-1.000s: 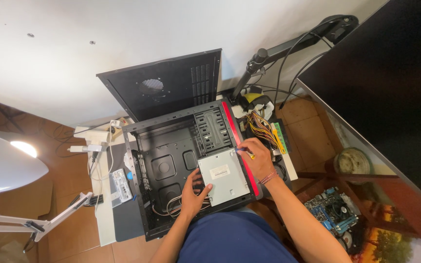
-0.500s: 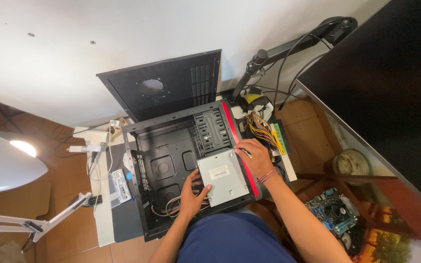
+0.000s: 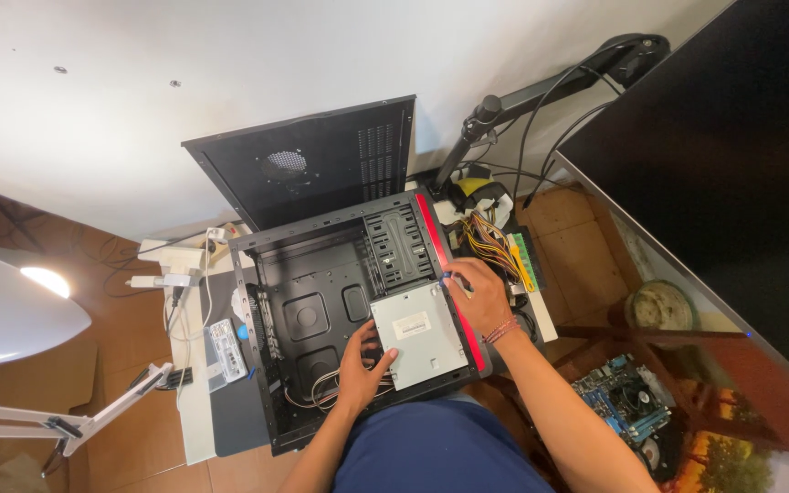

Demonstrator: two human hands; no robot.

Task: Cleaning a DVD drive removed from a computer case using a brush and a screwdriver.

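**Two hands on a drive in an open computer case**

Head view: both forearms rise from the bottom edge, at about 6 o'clock. The left hand [image 3: 361, 365] lies flat inside the open black computer case [image 3: 308, 319], fingers spread and loose, fingertips pressing the left edge of the grey metal optical drive [image 3: 420, 334]; it closes on nothing. The right hand [image 3: 478, 294] reaches in from 5 o'clock, wrist bent over the red front edge of the case, fingers curled against the drive's upper right corner. Whether those fingers pinch a small tool there cannot be told. A band circles the right wrist.

The one drive sits in the case's lower right part, tilted, just below the empty drive cage [image 3: 398, 242] and touching the red edge.

Counted: two hands, one drive, one case, one detached black side panel [image 3: 308, 164] leaning on the wall at 12 o'clock. One bundle of coloured power cables [image 3: 486, 245] lies at 1 o'clock from the drive, one white lamp [image 3: 6, 315] at 9 o'clock, one large dark monitor [image 3: 723, 155] at 2 o'clock, and one blue circuit board [image 3: 623, 406] on the floor at 4 o'clock.
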